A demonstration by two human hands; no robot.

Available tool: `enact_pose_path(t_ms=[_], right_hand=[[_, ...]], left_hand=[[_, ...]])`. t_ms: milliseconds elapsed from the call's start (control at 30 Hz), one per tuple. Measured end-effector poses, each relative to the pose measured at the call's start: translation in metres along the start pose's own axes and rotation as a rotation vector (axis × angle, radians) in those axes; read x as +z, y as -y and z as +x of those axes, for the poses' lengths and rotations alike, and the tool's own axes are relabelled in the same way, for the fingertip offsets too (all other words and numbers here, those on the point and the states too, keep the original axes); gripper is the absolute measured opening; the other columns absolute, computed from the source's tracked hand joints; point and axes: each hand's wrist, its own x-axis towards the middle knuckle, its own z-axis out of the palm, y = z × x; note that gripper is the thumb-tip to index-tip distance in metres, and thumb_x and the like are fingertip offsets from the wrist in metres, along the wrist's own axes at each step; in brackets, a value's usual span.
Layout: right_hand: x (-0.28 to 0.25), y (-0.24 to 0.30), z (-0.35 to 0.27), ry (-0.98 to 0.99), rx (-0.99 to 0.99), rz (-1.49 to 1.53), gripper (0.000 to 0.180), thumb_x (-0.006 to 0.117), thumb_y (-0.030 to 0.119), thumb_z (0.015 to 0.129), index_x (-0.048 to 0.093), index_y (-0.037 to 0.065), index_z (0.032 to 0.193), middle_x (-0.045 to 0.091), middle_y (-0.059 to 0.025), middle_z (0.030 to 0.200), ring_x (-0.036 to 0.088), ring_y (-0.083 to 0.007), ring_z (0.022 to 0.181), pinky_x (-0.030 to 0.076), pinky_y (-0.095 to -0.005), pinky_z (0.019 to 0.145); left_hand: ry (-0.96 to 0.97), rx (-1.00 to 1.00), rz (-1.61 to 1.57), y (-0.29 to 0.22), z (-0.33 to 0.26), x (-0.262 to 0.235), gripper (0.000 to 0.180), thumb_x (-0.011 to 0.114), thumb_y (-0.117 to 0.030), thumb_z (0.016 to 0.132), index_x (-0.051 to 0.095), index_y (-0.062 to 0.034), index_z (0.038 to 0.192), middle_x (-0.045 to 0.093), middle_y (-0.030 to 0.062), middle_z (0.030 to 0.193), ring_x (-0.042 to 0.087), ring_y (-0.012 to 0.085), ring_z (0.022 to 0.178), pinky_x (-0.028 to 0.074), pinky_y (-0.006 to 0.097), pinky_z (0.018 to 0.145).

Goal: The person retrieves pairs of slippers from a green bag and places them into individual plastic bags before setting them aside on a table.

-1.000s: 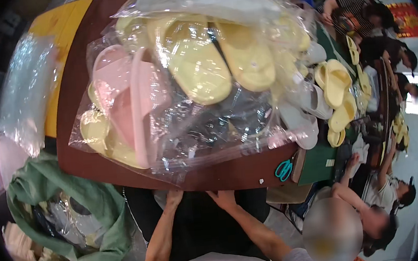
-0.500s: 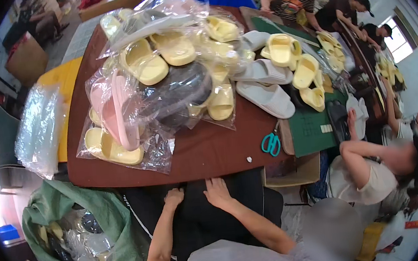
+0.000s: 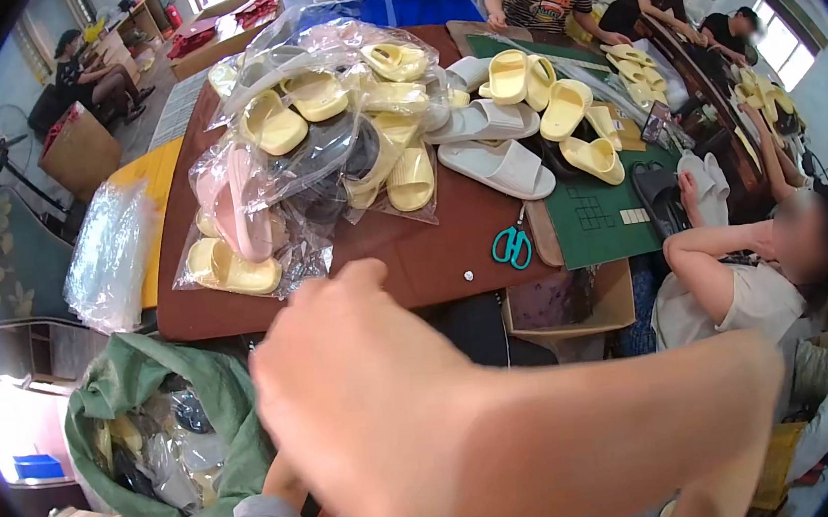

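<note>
My right hand [image 3: 344,355] is raised close to the camera, large and blurred, its forearm crossing from the right. Its back and knuckles show; the fingers are hidden. My left hand is hidden behind it, with only a bit of my left forearm [image 3: 281,481] showing low down. Beyond on the brown table [image 3: 394,260] lies a pile of slippers in clear bags, including yellow slippers [image 3: 236,268] and a pink slipper [image 3: 248,210]. Unbagged grey slippers [image 3: 500,168] and a yellow slipper [image 3: 592,160] lie right of the pile. Teal-handled scissors [image 3: 513,246] rest near the table's front edge.
A green sack [image 3: 98,389] of bagged slippers stands at the lower left. Clear plastic bags [image 3: 110,258] are stacked on a yellow surface. A cardboard box [image 3: 618,309] is under the table's right end. A co-worker [image 3: 745,276] sits at the right, others beyond the green mat [image 3: 581,232].
My right hand has risen from the table's front edge toward the camera and now covers my left hand. The view has tilted up, showing more of the room.
</note>
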Motion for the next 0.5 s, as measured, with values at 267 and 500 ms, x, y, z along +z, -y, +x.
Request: enact_pose_path(t_ms=[267,500], right_hand=[[0.006,-0.03,-0.021,0.016,0.13,0.006,0.014,0.063,0.017,0.077,0.067,0.004,0.082,0.064,-0.0105,0.09,0.062,-0.0252,0.089,0.05,-0.0371,0.073],[0.03,-0.053,-0.013,-0.109,-0.192,0.132,0.015,0.064,0.02,0.076,0.065,0.006,0.081,0.063,-0.0095,0.089,0.062,-0.0257,0.087,0.05,-0.0354,0.074]], left_hand=[[0.0,0.066,-0.159,-0.021,-0.025,-0.028,0.046,0.059,-0.034,0.09,0.059,-0.002,0.123,0.058,0.0178,0.126,0.056,0.0359,0.115,0.047,0.042,0.097],[-0.065,-0.302,-0.386,-0.021,-0.115,-0.08,0.036,0.06,-0.023,0.089,0.062,-0.0087,0.122,0.063,0.0172,0.117,0.059,0.0331,0.112,0.047,0.041,0.094]])
